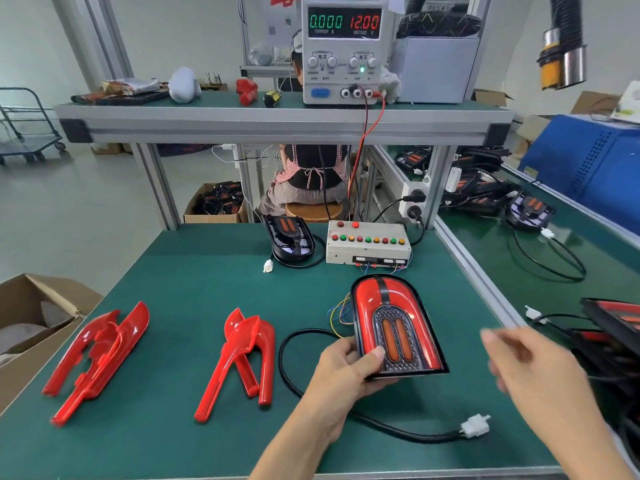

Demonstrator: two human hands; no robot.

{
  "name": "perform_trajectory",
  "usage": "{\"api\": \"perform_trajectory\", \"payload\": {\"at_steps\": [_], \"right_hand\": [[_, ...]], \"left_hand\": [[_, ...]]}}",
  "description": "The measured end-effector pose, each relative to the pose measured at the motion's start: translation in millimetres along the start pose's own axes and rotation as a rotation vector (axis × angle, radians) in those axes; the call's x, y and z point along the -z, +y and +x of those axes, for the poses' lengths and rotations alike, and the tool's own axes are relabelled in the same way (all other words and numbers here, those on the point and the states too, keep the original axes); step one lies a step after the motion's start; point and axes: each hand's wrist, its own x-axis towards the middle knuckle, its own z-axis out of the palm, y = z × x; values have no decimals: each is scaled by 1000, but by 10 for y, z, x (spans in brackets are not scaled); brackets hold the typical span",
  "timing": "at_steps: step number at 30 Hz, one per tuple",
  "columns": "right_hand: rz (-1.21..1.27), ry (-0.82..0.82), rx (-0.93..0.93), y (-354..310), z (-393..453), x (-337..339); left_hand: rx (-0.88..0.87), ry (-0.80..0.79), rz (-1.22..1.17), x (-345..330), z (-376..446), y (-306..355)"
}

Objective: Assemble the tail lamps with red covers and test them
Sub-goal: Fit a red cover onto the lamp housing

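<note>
We see glossy red plastic on the loose covers (239, 362) and the lamp (394, 327), a matt green tabletop (194, 271), and dull brown cardboard on the box (38, 306).

Left hand (346, 365) curled in a grip, right hand (530, 368) open, blurred

Bare green worktop (194, 282) lies open between the two loose pairs of glossy red plastic covers (98, 358) (239, 362) and the far edge, with a clear lane between the pairs. Toward the right, the black cable (381, 426) loops across the mat to its white plug (475, 425). At the back, an uncovered black lamp body (291, 239) and the beige button-studded test box (369, 242) block the way, under the aluminium shelf rail (277, 128).
</note>
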Motion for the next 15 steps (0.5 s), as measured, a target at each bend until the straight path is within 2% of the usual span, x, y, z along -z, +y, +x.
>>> {"api": "perform_trajectory", "payload": {"at_steps": [2, 5, 9, 12, 15], "right_hand": [[-237, 22, -83, 171, -332, 68], [-552, -135, -170, 263, -667, -81], [-628, -209, -233, 241, -775, -288], [-572, -133, -222, 208, -730, -294], [-617, -110, -188, 134, -701, -284]], "left_hand": [[7, 0, 41, -30, 20, -40], [33, 10, 82, -79, 36, -107], [64, 4, 136, -142, 36, -151], [92, 0, 172, -187, 59, -137], [101, 6, 184, -245, 101, -135]]}}
